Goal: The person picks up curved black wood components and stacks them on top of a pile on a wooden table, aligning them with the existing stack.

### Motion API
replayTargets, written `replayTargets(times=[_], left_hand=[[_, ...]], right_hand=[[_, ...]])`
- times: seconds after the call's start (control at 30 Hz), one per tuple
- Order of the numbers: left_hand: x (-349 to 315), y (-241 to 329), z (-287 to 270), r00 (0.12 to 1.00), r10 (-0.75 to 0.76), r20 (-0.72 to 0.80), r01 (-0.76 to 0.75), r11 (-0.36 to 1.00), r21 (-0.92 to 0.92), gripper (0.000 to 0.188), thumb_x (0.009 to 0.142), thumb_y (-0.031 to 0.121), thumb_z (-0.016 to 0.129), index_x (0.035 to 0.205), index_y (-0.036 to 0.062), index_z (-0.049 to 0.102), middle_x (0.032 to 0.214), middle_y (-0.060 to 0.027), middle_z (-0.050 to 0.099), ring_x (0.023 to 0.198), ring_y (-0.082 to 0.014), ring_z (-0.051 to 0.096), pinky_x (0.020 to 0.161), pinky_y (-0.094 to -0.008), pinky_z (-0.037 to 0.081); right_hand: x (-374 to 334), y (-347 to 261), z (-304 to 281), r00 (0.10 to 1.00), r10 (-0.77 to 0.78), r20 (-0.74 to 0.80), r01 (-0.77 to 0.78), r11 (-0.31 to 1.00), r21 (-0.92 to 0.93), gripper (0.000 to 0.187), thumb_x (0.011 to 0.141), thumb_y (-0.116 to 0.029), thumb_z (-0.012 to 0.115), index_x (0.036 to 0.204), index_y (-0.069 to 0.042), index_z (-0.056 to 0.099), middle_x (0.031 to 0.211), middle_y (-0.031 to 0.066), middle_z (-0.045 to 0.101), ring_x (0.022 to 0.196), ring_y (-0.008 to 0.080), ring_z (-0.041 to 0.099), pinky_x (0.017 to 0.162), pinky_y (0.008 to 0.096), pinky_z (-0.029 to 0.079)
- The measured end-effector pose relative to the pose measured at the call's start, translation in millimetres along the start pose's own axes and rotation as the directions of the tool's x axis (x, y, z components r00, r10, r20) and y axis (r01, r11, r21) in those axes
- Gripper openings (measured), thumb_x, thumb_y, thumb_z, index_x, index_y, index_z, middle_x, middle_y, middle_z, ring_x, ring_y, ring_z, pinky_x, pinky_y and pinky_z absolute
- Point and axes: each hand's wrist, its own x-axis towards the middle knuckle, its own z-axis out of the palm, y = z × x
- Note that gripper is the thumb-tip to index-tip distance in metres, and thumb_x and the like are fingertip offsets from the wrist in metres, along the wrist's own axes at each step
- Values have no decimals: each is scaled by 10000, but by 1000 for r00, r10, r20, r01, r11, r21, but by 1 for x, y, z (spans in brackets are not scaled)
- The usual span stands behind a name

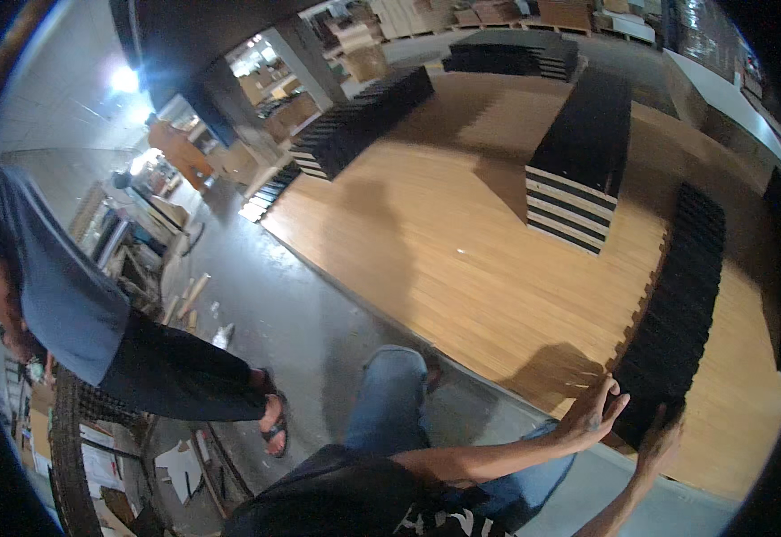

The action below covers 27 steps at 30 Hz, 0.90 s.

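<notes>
A long row of stacked black boards [670, 309] with jagged, uneven sides lies on a wide wooden surface at the right. Its near end is between my two hands. My left hand [593, 413] is closed at the left side of that end, thumb and fingers against the boards. On the opposite side, my right hand [660, 439] grips the near right corner, its fingers partly hidden by the boards. The wooden surface [462, 268] is light brown.
A neat black stack with pale edges [578, 152] stands farther back. Other black stacks [363, 121] sit along the far left and back [511, 55]. A person [59, 277] in a grey top stands left, near a cluttered rack [72, 447]. Another person [175, 150] in orange is farther off.
</notes>
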Motion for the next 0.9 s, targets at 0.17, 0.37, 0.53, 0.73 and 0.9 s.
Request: replayTargets(times=[0.17, 0.37, 0.53, 0.73, 0.9], left_hand=[[-28, -11, -13, 912, -350, 213, 409, 756, -511, 652, 953, 443, 547, 1390, 9, 333, 1363, -231, 456, 1279, -322, 452, 1023, -392, 406], [-41, 20, -35, 899, -278, 337, 397, 844, -362, 653, 932, 445, 586, 1343, -25, 395, 1279, -224, 531, 1180, -281, 529, 995, -369, 419], [-46, 34, -43, 830, -389, 399, 510, 819, -263, 709, 887, 411, 663, 1365, -14, 358, 1352, -208, 436, 1069, -213, 577, 804, -309, 533], [-58, 7, -103, 535, -289, 794, 797, 485, -360, 549, 872, 357, 695, 1223, -21, 507, 1141, -112, 590, 843, -116, 585, 550, -279, 585], [-76, 0, -122, 738, -41, 673, 610, 466, -641, 471, 877, 364, 694, 1157, 11, 558, 960, -27, 612, 871, -124, 544, 837, -281, 449]], right_hand=[[-12, -36, -25, 996, 64, 62, -56, 991, -124, 619, 954, -393, 526, 1417, -15, 364, 1132, 268, 619, 996, 447, 599, 817, 486, 482], [-17, 8, -78, 972, 195, 135, -194, 981, -18, 558, 942, -457, 549, 1295, -27, 506, 888, 215, 670, 840, 370, 654, 714, 423, 490], [-37, -9, -80, 946, 243, 214, -244, 970, -20, 445, 947, -384, 575, 1193, -28, 474, 868, 252, 627, 780, 374, 614, 731, 433, 482], [-117, -49, -105, 930, 285, 230, -347, 888, 301, 445, 909, -330, 663, 1142, 39, 573, 965, 67, 613, 844, 171, 537, 769, 324, 452], [-127, -79, -126, 808, 393, 438, -497, 854, 152, 587, 882, -429, 671, 1162, 78, 574, 917, 75, 615, 770, 130, 541, 688, 272, 456]])
